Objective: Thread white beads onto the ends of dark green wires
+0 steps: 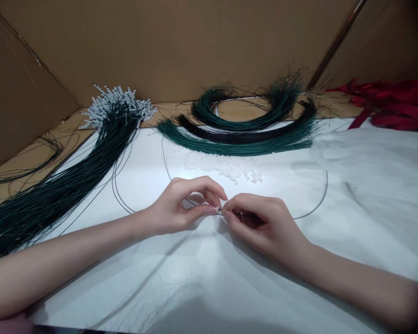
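My left hand [191, 204] pinches a thin dark cord near the middle of the white table, its thumb and fingertips closed by a tiny white bead [218, 209]. Right beside it, my right hand [259, 220] grips the same cord [319, 204] between thumb and forefinger. To the right the cord curves up in an open arc; on the left a thin strand runs up behind the left hand. Just beyond my fingers lies a scatter of small white beads [226, 167]. The fingertips partly hide the bead and the cord between them.
A thick bundle of dark green cords [101, 157] with white beaded ends [116, 106] lies at left. Curved bundles of green cord [237, 144] and black cord [230, 135] rest at the back. Red ribbons [400, 104] and sheer white sheeting [376, 185] lie at right. Cardboard walls [195, 46] enclose the table.
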A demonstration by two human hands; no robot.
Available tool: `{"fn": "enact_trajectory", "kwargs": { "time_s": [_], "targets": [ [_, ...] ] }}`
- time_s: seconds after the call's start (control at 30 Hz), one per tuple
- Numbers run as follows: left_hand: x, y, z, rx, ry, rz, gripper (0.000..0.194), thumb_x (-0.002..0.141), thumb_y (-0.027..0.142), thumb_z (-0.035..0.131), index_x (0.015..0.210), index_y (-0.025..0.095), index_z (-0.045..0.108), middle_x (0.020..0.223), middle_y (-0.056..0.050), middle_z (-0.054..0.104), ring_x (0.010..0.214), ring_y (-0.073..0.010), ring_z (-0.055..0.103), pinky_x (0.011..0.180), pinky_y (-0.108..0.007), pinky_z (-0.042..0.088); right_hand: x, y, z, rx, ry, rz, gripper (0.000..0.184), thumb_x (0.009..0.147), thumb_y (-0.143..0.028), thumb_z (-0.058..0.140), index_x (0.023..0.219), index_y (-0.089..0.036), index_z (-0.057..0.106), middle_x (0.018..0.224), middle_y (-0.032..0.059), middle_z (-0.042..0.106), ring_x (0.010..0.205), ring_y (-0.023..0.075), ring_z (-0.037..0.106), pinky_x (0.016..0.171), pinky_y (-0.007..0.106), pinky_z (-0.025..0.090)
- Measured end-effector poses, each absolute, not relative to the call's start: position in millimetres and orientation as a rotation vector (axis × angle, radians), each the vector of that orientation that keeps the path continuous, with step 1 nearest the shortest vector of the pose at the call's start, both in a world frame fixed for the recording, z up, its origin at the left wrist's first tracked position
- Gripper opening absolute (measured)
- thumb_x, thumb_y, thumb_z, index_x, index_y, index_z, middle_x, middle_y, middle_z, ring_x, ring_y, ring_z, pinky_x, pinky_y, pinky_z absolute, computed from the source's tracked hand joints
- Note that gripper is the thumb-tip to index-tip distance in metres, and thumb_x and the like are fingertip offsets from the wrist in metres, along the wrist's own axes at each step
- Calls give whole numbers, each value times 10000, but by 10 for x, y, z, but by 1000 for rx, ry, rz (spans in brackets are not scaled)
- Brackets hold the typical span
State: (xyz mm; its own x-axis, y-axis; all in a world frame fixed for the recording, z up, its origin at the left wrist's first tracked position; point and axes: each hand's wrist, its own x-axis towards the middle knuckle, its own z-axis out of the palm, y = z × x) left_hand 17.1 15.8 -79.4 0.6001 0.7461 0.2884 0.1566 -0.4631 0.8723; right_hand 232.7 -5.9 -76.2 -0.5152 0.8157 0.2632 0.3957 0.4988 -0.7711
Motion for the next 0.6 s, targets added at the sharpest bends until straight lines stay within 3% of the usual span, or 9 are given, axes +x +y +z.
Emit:
{"fn": "enact_trajectory", "kwargs": {
  "time_s": [0.37, 0.6],
  "targets": [
    [183, 142, -761, 2060, 730, 904, 216, 860, 161, 704, 1062, 148, 628, 910, -65, 722, 816, -142, 696, 770, -247, 594, 2335, -57, -759, -1001, -2074, 893, 142, 855, -87, 569, 751, -175, 607, 643, -22, 555, 570, 87, 456, 526, 206, 357],
    [199, 135, -761, 2094, 742, 910, 193, 878, 179, 687, 1061, 150, 633, 928, -69, 725, 819, -144, 702, 760, -242, 592, 2326, -60, -750, -1000, -2089, 878, 167, 862, -77, 557, 726, -171, 579, 622, -33, 509, 554, 80, 424, 507, 206, 335]
  ]
}}
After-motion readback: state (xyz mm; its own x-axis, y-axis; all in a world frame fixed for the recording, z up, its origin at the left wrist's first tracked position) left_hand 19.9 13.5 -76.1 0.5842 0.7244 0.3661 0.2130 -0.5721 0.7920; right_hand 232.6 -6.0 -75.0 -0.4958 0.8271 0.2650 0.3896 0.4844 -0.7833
